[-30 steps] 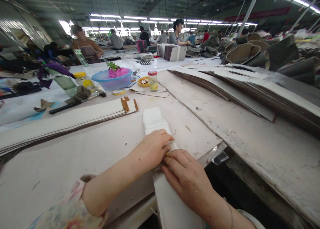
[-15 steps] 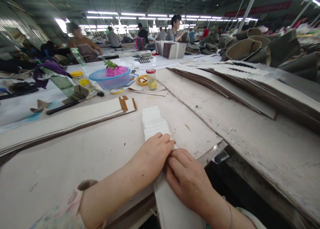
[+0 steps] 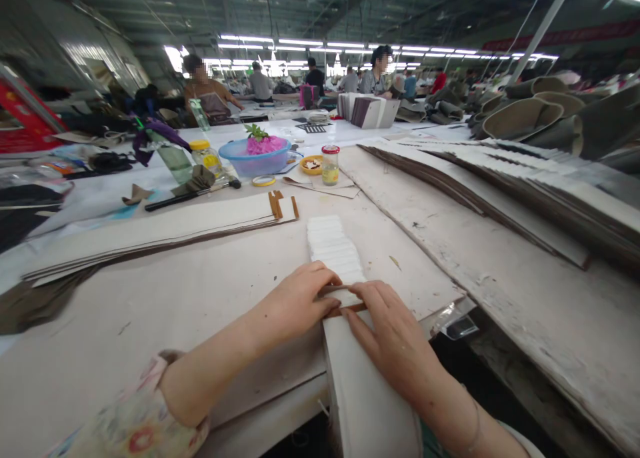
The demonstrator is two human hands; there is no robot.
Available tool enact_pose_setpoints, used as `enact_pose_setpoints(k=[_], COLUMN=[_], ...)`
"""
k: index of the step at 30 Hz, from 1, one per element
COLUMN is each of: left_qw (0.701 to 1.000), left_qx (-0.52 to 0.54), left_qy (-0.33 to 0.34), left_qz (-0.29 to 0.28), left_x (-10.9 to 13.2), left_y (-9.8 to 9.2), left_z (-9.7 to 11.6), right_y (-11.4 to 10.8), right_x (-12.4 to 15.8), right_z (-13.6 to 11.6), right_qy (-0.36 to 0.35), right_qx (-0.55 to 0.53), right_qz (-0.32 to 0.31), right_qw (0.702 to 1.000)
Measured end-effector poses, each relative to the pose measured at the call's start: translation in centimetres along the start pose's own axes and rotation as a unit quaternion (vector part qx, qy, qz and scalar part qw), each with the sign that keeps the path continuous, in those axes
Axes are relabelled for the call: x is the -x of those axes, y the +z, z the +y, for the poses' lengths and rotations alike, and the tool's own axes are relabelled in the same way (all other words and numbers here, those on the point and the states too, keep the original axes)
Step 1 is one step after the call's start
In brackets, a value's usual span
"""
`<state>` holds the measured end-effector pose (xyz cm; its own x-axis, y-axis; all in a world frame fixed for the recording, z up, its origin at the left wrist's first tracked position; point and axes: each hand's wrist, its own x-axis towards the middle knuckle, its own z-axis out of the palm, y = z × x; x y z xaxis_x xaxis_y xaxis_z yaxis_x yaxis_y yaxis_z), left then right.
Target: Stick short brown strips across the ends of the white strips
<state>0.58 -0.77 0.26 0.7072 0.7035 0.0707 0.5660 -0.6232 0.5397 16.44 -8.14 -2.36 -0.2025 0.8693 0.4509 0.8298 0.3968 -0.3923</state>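
A long pale strip [image 3: 367,385] hangs over the front edge of the table, its far end folded up with a brown band [image 3: 345,310] showing. My left hand [image 3: 297,295] pinches the left side of that folded end between thumb and fingers. On the right side, my right hand [image 3: 393,331] grips the same end, fingers on top and thumb nearer me. Just beyond the fingers lies a white ribbed stack of soft pieces [image 3: 333,241], its near end hidden behind the hands.
Several layered pale strips [image 3: 200,225] with brown ends lie at left. Beyond are a brush [image 3: 193,195], a blue basin [image 3: 255,158], a yellow dish [image 3: 311,166] and a red-lidded jar [image 3: 330,166]. Stacked sheets [image 3: 475,205] fill the right. People work in the background.
The view has swung left. My hands have drawn apart slightly, and the strip's folded end with its brown band now shows between them.
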Motion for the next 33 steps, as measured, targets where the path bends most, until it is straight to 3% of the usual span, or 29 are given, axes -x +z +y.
enact_pose_setpoints(k=[3, 9, 16, 24, 33], left_qw=[1.0, 1.0, 0.999, 0.995, 0.994], left_qx=[0.014, 0.025, -0.03, -0.084, -0.091], left_qy=[-0.015, -0.003, 0.017, 0.047, 0.043], left_qz=[0.009, 0.018, 0.001, 0.003, 0.04], left_x=[0.4, 0.4, 0.9, 1.7, 4.5], left_y=[0.0, 0.5, 0.4, 0.5, 1.2], left_z=[-0.2, -0.5, -0.1, 0.0, -1.0], right_y=[0.3, 0.5, 0.2, 0.3, -0.1], right_x=[-0.4, -1.1, -1.4, -1.2, -1.4], right_z=[0.4, 1.1, 0.7, 0.4, 0.4], right_qy=[-0.002, -0.022, -0.045, -0.066, -0.108], right_qx=[0.053, 0.076, 0.043, 0.109, 0.045], right_qz=[0.002, -0.056, -0.074, -0.081, -0.104], right_qw=[0.999, 0.995, 0.995, 0.989, 0.988])
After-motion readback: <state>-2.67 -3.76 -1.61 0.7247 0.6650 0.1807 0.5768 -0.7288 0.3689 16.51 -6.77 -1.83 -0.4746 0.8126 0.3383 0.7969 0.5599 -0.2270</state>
